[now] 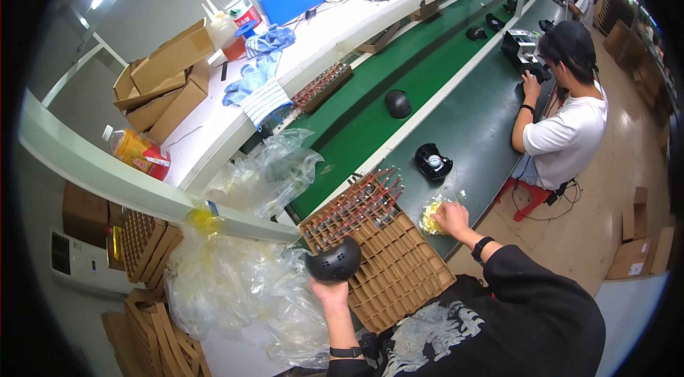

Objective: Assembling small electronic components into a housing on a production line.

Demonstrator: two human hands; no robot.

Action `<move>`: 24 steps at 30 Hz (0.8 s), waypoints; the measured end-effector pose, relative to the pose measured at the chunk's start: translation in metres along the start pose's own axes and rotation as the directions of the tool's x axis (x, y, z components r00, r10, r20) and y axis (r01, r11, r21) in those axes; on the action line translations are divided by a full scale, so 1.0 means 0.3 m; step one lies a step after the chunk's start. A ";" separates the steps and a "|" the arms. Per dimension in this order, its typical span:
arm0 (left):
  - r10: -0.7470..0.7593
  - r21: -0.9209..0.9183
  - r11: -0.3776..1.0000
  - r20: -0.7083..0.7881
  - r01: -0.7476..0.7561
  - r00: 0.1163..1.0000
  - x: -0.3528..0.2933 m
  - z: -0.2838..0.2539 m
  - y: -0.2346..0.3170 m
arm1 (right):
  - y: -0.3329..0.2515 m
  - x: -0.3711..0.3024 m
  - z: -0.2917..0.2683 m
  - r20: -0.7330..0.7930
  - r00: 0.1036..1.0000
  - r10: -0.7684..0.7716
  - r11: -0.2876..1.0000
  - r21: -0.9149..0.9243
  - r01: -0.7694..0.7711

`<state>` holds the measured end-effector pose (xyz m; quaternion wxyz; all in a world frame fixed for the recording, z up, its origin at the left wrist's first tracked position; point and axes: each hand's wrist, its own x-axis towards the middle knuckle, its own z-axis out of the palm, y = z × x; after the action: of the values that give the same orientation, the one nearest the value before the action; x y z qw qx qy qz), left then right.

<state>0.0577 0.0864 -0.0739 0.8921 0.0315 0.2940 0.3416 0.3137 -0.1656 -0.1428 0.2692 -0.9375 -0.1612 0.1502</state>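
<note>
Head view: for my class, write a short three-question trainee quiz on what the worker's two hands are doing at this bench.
1. True or false: the left hand holds a black domed shell.
2. The right hand rests on: A) a blue tape dispenser, B) a yellowish crinkled bag, C) a water bottle.
3. What lies between the two hands?

Key
1. True.
2. B.
3. A brown cardboard divider tray, with thin red-tipped parts in its far cells.
</note>
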 end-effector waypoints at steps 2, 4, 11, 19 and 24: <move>-0.023 0.014 1.000 -0.017 0.024 1.000 -0.013 0.029 -0.029 | 0.034 0.007 0.023 -0.167 0.968 -0.188 0.979 -0.115 0.170; -0.011 0.049 0.999 -0.009 0.011 1.000 -0.030 0.037 -0.044 | 0.039 0.008 0.024 -0.180 0.972 -0.150 0.982 -0.138 0.126; -0.002 0.238 0.971 -0.079 0.021 0.997 -0.111 -0.043 -0.103 | -0.255 -0.214 -0.091 0.044 0.723 -0.690 0.694 0.323 0.643; 0.107 0.346 0.920 0.236 -0.186 0.966 -0.192 -0.067 -0.193 | -0.409 -0.298 0.012 0.521 0.524 -0.674 0.600 0.800 -0.023; -0.538 0.100 0.841 0.266 0.532 0.800 -0.289 -0.125 -0.157 | -0.536 -0.309 -0.021 0.319 0.375 -0.870 0.465 0.785 0.410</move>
<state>0.0135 -0.0094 -0.0734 0.9844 0.0049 0.1636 0.0651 0.1968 -0.0747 -0.0308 0.4983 -0.5157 -0.5681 0.4038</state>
